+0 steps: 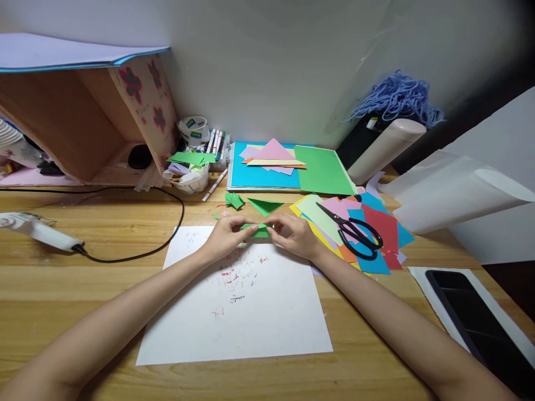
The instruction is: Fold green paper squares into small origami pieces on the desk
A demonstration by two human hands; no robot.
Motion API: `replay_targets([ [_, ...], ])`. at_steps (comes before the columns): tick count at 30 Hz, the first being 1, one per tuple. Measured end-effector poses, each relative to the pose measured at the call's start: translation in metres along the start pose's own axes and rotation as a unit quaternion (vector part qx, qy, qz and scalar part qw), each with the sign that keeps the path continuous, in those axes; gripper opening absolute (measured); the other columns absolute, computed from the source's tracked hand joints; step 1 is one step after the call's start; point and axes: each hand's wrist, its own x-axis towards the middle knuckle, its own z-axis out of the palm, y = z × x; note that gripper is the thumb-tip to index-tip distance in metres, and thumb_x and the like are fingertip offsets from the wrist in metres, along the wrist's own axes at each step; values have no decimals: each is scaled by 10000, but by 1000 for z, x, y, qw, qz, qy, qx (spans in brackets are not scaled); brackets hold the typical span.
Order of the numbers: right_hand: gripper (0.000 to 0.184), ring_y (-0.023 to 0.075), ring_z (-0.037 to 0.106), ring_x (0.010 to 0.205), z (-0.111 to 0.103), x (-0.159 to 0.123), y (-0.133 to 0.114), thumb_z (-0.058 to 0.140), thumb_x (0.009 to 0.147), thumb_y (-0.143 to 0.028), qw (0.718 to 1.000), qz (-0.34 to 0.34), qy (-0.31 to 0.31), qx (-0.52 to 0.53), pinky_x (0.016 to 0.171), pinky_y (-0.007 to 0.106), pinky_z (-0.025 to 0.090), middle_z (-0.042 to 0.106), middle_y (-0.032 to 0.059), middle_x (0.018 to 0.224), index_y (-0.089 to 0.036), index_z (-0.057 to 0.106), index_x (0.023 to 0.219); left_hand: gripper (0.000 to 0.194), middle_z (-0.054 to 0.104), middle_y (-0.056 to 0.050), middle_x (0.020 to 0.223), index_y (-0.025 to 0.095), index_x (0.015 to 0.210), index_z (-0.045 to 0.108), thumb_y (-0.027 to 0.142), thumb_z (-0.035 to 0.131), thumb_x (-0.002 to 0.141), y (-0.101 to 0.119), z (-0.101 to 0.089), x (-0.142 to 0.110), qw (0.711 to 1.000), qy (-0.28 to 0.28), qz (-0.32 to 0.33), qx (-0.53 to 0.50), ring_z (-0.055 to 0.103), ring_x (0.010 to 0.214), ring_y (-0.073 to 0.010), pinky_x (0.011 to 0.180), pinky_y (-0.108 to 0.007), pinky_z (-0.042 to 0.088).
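Between my two hands is a small folded piece of green paper [261, 231], held just above the far part of a white sheet [234, 328]. My left hand [228, 236] pinches its left end between thumb and fingers. At the right end, my right hand [295, 234] grips it the same way. Beyond my fingertips lies a green folded paper triangle [265, 206]. To the left of the triangle sits a crumpled-looking green folded paper piece [234, 200]. Coloured marks dot the white sheet under my hands.
Black-handled scissors [355, 231] rest on coloured paper pieces [380, 223] at right. Farther back are stacked paper sheets [326, 167], a tub of scraps [190, 181] and a marker [215, 185]. A corded white tool [42, 231] lies left, a phone [472, 317] right.
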Motion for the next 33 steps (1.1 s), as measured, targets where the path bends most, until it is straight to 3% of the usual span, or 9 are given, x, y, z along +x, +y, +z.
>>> replay_targets([
  [10, 142, 105, 555, 601, 1, -2, 4, 546, 801, -218, 1000, -9, -3, 0, 591, 251, 460, 651, 24, 772, -184, 593, 930, 295, 652, -63, 746, 119, 893, 686, 367, 564, 789, -2, 0, 0, 1000, -2, -6, -14, 503, 595, -99, 541, -232, 393],
  [27, 112, 120, 530, 569, 7, -2, -11, 480, 838, -194, 995, -32, 25, -93, 558, 262, 402, 622, 17, 655, -185, 565, 764, 296, 671, -69, 789, 125, 826, 682, 392, 559, 789, -5, 1, 0, 999, -13, 18, 32, 560, 673, -133, 600, -242, 427],
  [33, 121, 119, 521, 558, 7, -2, -12, 470, 845, -209, 996, -25, 16, -83, 545, 262, 395, 616, 17, 650, -184, 554, 762, 286, 659, -51, 748, 129, 803, 679, 391, 565, 783, -1, 0, 0, 999, -13, 15, 40, 523, 609, -107, 551, -227, 398],
])
